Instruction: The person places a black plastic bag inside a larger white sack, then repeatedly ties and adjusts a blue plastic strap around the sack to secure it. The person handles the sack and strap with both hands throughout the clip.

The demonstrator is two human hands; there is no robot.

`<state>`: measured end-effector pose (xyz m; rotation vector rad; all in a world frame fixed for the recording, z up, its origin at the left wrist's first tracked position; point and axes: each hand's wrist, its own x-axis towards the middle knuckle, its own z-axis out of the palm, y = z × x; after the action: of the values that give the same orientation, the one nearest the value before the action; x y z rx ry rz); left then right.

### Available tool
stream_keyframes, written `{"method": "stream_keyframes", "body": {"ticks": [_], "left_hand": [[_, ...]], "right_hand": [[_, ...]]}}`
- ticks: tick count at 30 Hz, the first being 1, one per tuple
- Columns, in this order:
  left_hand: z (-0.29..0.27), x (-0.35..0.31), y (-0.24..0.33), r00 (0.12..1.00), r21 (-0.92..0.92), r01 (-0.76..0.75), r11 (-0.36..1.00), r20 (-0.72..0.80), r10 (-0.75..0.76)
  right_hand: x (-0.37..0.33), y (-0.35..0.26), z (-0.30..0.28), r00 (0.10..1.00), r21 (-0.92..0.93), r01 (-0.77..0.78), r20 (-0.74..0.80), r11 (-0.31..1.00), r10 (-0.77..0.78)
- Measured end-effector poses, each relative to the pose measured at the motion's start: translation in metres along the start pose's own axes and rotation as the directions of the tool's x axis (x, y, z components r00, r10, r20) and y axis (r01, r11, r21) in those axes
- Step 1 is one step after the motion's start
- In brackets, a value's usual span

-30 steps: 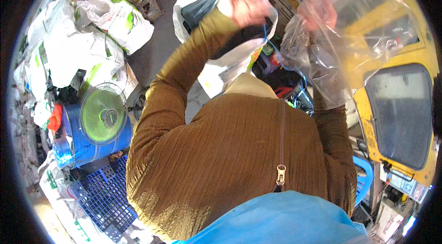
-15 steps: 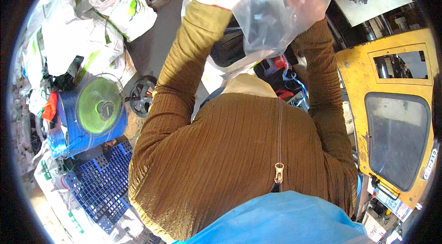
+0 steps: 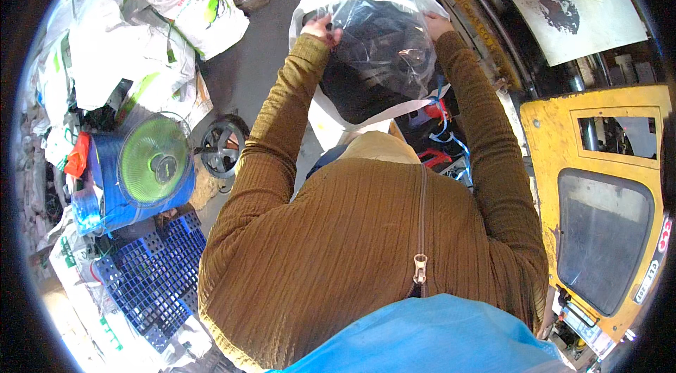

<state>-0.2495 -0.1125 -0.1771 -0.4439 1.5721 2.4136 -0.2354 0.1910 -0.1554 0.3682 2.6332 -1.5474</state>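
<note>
A white sack (image 3: 417,107) stands in front of me with its mouth wide and its inside dark. Clear plastic bag film (image 3: 384,42) bunches within the mouth and sticks up past the far rim. At the left side of the mouth, my left hand (image 3: 322,29) has its fingers curled closed at the plastic's edge. My right hand (image 3: 438,24) grips at the right side, where plastic and sack rim meet; its fingertips are partly hidden. Whether either hand also pinches the sack rim, I cannot tell.
Stuffed white sacks (image 3: 204,10) pile up at the left. Below them are a green fan (image 3: 151,165), a blue drum (image 3: 116,190), a blue plastic pallet (image 3: 151,281) and a wheel (image 3: 222,146). A yellow machine panel (image 3: 542,162) stands close on the right.
Both hands have come down and moved apart. The clear plastic, held up and blurred before, now sits in the sack's mouth, which shows wider.
</note>
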Motion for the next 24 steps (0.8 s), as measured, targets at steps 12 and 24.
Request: {"method": "stream_keyframes", "body": {"ticks": [12, 24], "left_hand": [[0.009, -0.048, -0.005, 0.866, 0.668, -0.280, 0.689, -0.133, 0.481], [-0.012, -0.116, -0.032, 0.987, 0.109, -0.054, 0.993, 0.157, 0.037]], "right_hand": [[-0.038, 0.024, -0.012, 0.981, 0.005, -0.151, 0.125, 0.989, 0.149], [-0.098, 0.048, -0.025, 0.984, -0.363, 0.101, 0.173, 0.926, -0.040]]}}
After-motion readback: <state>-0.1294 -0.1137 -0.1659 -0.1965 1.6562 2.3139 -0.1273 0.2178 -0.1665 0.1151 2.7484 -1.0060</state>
